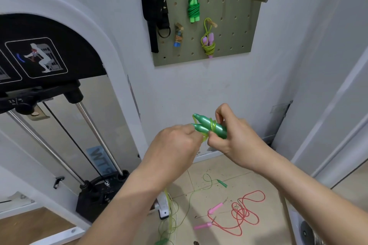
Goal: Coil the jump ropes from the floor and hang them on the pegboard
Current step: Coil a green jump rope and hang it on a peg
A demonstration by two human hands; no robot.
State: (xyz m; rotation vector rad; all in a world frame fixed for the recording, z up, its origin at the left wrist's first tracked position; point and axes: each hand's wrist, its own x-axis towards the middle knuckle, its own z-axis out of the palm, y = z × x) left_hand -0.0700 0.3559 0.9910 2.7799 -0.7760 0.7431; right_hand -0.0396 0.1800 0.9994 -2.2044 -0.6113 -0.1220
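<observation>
The pegboard (235, 32) hangs on the wall above the hands, with a strap (153, 6) at its left edge and three coiled jump ropes (193, 9) on pegs to the strap's right. A cable machine (49, 55) stands to the left. Before the wall, the right hand (233, 135) grips the paired handles (209, 125) from the right, and the left hand (175, 141) pinches their cord (205, 137) from the left. Loose jump ropes (245, 213) lie below on the floor (219, 167).

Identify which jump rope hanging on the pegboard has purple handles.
The yellow-green rope, hanging lowest on the pegboard; the all-green rope above it has green handles, and the small bundle to its left shows blue.
</observation>
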